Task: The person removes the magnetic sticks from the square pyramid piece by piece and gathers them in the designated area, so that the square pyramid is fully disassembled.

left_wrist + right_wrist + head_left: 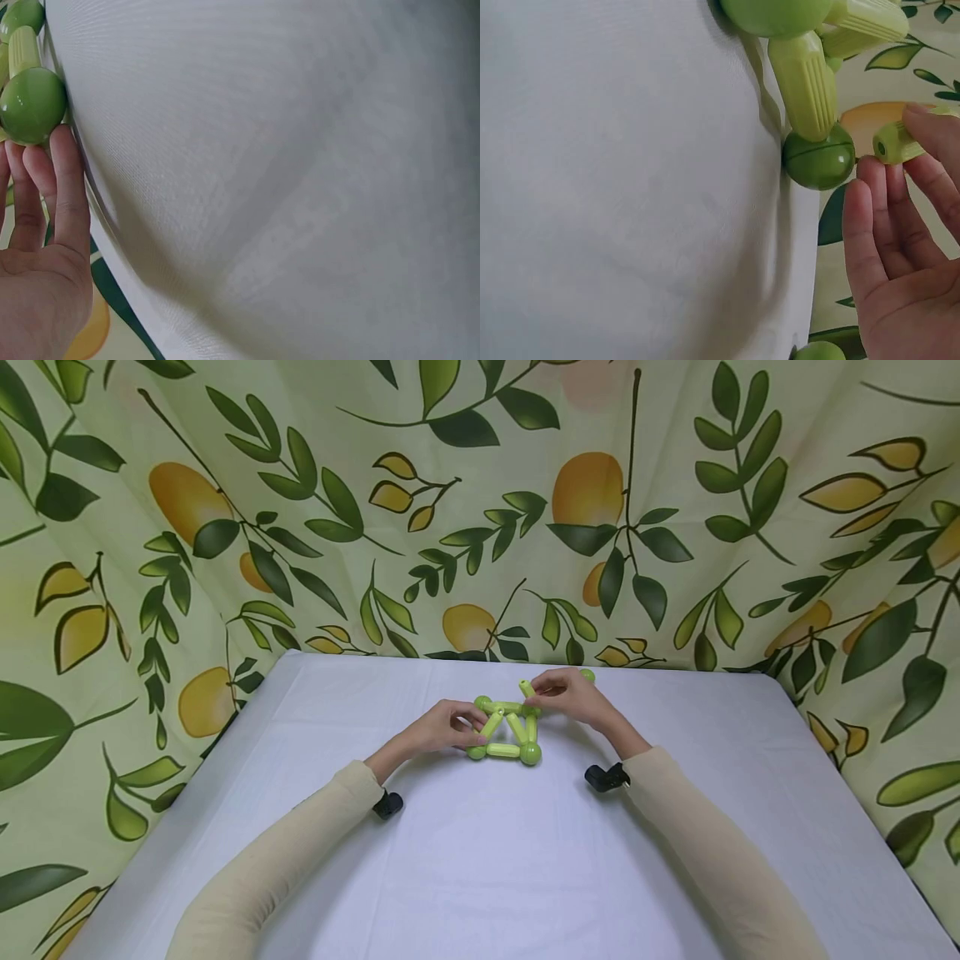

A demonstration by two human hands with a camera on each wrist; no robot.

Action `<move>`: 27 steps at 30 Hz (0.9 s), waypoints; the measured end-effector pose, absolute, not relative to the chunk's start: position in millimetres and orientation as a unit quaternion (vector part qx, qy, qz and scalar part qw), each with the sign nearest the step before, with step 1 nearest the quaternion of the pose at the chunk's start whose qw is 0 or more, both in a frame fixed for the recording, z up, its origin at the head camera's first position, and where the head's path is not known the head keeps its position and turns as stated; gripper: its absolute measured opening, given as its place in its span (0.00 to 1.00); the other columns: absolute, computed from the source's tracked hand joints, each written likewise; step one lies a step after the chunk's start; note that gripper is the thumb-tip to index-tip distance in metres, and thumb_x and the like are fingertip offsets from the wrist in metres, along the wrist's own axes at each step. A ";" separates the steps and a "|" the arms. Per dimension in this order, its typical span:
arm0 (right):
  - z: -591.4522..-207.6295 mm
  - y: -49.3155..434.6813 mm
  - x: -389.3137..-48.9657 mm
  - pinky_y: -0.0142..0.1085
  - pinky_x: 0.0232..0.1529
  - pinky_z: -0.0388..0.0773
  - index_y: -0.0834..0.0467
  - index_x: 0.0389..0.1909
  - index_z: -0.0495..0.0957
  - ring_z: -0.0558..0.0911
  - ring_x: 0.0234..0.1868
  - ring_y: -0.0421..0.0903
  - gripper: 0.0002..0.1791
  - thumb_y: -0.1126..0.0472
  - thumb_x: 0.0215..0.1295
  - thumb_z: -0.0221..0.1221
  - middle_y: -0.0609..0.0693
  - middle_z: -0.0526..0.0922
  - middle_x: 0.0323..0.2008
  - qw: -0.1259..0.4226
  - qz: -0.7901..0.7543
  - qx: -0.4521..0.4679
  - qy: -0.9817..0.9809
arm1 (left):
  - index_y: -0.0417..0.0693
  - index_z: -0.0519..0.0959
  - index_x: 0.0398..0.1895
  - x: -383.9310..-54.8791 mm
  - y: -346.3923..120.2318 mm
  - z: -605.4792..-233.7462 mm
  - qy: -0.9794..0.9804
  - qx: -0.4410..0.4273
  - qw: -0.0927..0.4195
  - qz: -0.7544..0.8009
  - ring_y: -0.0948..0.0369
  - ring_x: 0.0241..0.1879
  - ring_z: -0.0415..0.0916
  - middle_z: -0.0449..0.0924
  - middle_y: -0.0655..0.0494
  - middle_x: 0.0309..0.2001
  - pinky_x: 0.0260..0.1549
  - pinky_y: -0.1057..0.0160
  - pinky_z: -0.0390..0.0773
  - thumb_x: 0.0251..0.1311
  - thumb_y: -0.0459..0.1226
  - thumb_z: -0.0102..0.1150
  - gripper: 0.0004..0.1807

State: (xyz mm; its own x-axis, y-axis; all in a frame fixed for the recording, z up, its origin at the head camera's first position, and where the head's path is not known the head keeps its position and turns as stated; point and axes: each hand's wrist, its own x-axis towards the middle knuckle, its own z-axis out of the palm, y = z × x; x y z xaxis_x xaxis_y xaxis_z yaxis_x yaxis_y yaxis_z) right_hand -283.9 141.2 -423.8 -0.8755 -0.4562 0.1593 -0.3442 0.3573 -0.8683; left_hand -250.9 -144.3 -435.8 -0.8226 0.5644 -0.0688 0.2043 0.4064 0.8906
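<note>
A toy frame of light green ribbed rods (503, 750) and darker green balls (530, 753) stands on the white-covered table. Two of its rods lean up and inward from the front corners. At its left side, my left hand (442, 727) holds it with thumb and fingers; in the left wrist view, fingertips touch a corner ball (34, 105). My right hand (566, 693) pinches a separate short rod (895, 144) above the back right corner ball (820, 161). That rod is tilted, and a hole shows in its end. In the right wrist view the rod appears apart from the ball.
One loose green ball (588, 676) lies just behind my right hand, near the table's far edge. A curtain (465, 527) printed with leaves and orange fruit hangs behind and beside the table (465, 860). Small black devices (606, 777) are strapped to both wrists.
</note>
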 end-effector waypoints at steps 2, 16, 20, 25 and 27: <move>-414.1 144.5 -275.3 0.38 0.47 0.80 0.69 0.45 0.84 0.82 0.44 0.55 0.12 0.68 0.63 0.70 0.61 0.85 0.42 0.052 -0.512 -0.249 0.820 | 0.38 0.82 0.49 -250.7 -144.1 -436.0 0.816 0.235 0.184 0.494 0.57 0.39 0.82 0.81 0.50 0.43 0.37 0.59 0.84 0.62 0.29 0.70 0.13; -429.2 193.9 -274.9 0.30 0.42 0.80 0.63 0.44 0.85 0.82 0.42 0.49 0.13 0.64 0.60 0.73 0.55 0.84 0.42 0.035 -0.494 -0.245 0.833 | 0.38 0.82 0.49 -248.0 -144.2 -433.5 0.823 0.238 0.177 0.484 0.58 0.40 0.81 0.81 0.50 0.44 0.39 0.60 0.83 0.62 0.30 0.70 0.13; -429.7 211.4 -269.4 0.30 0.41 0.80 0.64 0.44 0.85 0.82 0.41 0.50 0.13 0.65 0.60 0.73 0.56 0.84 0.42 0.047 -0.502 -0.231 0.832 | 0.38 0.83 0.48 -248.7 -144.2 -433.9 0.823 0.243 0.173 0.484 0.58 0.39 0.81 0.81 0.50 0.43 0.39 0.60 0.84 0.62 0.30 0.71 0.13; -428.0 235.4 -259.9 0.30 0.40 0.80 0.63 0.44 0.86 0.82 0.40 0.49 0.13 0.64 0.60 0.73 0.56 0.85 0.41 0.054 -0.489 -0.222 0.842 | 0.39 0.83 0.48 -249.4 -143.6 -434.0 0.822 0.243 0.174 0.484 0.58 0.38 0.81 0.81 0.51 0.43 0.39 0.60 0.84 0.61 0.30 0.71 0.12; -427.6 244.9 -257.2 0.30 0.40 0.80 0.62 0.44 0.86 0.82 0.40 0.49 0.13 0.63 0.60 0.74 0.55 0.85 0.42 0.056 -0.482 -0.222 0.845 | 0.38 0.83 0.48 -249.9 -143.7 -434.3 0.822 0.240 0.177 0.485 0.57 0.38 0.81 0.81 0.51 0.43 0.38 0.60 0.84 0.61 0.30 0.71 0.12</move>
